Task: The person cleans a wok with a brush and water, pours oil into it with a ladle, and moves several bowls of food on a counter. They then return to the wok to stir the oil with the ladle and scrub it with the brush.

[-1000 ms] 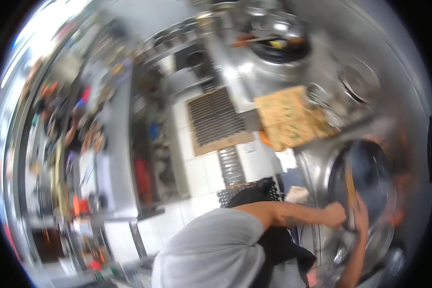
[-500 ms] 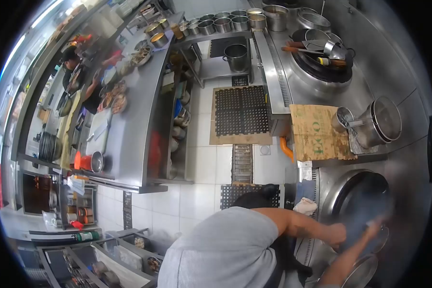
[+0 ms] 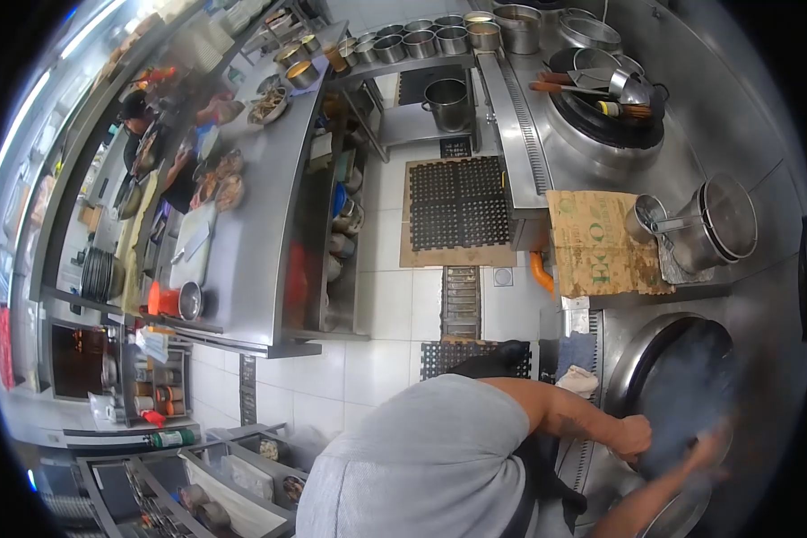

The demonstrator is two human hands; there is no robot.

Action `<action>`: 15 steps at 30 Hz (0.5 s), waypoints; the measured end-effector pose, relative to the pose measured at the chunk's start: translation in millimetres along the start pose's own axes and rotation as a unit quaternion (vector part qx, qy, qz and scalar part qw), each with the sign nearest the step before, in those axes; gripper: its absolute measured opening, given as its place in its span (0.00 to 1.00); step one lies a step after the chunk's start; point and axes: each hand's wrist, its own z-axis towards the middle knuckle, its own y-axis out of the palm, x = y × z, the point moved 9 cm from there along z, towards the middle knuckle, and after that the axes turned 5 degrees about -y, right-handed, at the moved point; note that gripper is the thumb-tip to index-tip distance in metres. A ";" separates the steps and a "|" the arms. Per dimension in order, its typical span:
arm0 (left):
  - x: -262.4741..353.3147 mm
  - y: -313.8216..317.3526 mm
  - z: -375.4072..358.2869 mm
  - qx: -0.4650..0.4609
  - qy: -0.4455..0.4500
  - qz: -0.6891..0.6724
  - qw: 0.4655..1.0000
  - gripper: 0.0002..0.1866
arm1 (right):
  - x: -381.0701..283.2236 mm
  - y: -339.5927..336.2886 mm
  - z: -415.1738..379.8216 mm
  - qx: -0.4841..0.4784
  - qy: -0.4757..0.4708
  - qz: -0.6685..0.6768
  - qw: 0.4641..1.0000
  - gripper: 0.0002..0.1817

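- Steel kitchen: a prep counter stands at one side of the tiled floor, a stove at the other.
- Wok sits on the stove, in front of the person's hands.
- Left hand is clenched at the wok's near side; what it grips, if anything, cannot be told.
- Right hand is farther over the wok and smeared; its grasp cannot be told.
- Change: a second ago the right hand holds a pale rod over the wok, which can no longer be made out. Smoke now veils more of the wok.
- Judgement: work at the wok appears under way, with less of it checkable.
- Obscured: wok contents, by smoke; right forearm, cut by the lower edge.
- Cloth lies beside the stove.
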 end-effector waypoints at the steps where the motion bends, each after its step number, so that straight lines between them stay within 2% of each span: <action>1: 1.2 -4.5 0.7 0.022 0.007 -0.002 1.000 0.18 | -23.8 69.3 -17.8 -0.150 0.014 0.062 0.987 0.28; 2: 3.5 -5.7 2.3 0.027 0.005 -0.002 1.000 0.18 | -59.8 117.9 -42.4 -0.303 0.050 0.134 0.942 0.28; 4: 0.5 -8.1 2.1 0.026 0.000 -0.023 0.999 0.17 | -138.7 87.3 -105.9 -0.328 -0.056 0.105 0.937 0.28; 5: -2.6 -1.5 2.7 -0.018 -0.007 -0.022 1.000 0.19 | -150.9 62.2 -130.8 -0.373 -0.069 0.094 0.920 0.28; 7: -6.0 -3.8 4.1 -0.026 0.008 -0.022 0.999 0.19 | -118.5 7.6 -144.8 -0.436 -0.041 0.064 0.897 0.27; 8: -2.8 -2.0 5.6 -0.033 0.021 -0.023 0.999 0.19 | -97.1 -19.2 -131.7 -0.422 -0.012 0.054 0.905 0.27; 9: -2.2 -5.9 5.7 -0.034 0.023 -0.016 0.999 0.18 | -70.4 -47.8 -110.1 -0.366 0.013 0.058 0.929 0.27; 11: -8.6 -23.0 -2.6 -0.002 0.038 -0.057 0.998 0.13 | -12.2 -72.1 -52.5 -0.144 -0.004 0.060 0.988 0.27; 12: -10.5 -14.9 -4.2 -0.080 0.006 -0.049 0.996 0.11 | -5.8 -52.4 -37.3 -0.083 0.001 0.013 0.996 0.27; 13: -18.1 28.5 7.5 -0.017 0.025 -0.061 0.998 0.10 | -16.9 -16.0 -26.9 -0.063 -0.016 -0.082 0.995 0.26; 14: -12.1 -7.6 -1.5 -0.051 0.038 -0.069 0.996 0.11 | -45.1 27.2 -29.2 -0.073 -0.025 -0.093 0.993 0.26; 15: -7.0 -10.8 0.2 -0.090 0.028 -0.047 0.994 0.13 | -80.1 66.0 -40.2 -0.089 -0.034 -0.034 0.995 0.26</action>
